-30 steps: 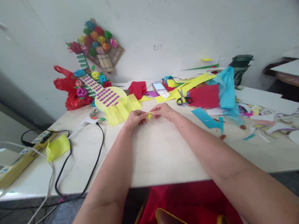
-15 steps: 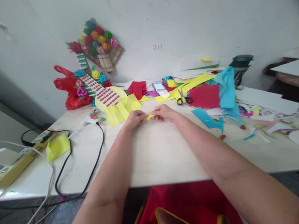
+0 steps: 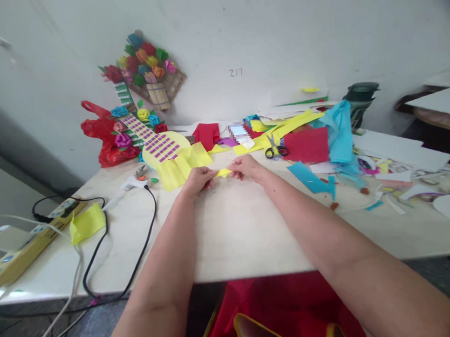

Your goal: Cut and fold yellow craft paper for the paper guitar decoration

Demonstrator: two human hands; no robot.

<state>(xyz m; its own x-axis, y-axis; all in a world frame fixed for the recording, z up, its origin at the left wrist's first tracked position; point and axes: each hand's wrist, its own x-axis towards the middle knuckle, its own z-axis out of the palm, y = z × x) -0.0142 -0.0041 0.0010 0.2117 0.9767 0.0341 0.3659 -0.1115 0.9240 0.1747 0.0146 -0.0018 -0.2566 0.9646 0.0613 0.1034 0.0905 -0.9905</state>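
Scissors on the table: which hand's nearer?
Right. The right hand is just left of the scissors and a bit closer to the wearer; the left hand is farther left, across the small yellow piece both hands pinch.

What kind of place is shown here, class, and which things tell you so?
Probably a papercraft workspace: black-handled scissors lie among colored paper, a glue gun rests on the table, and a bouquet of craft flowers stands behind.
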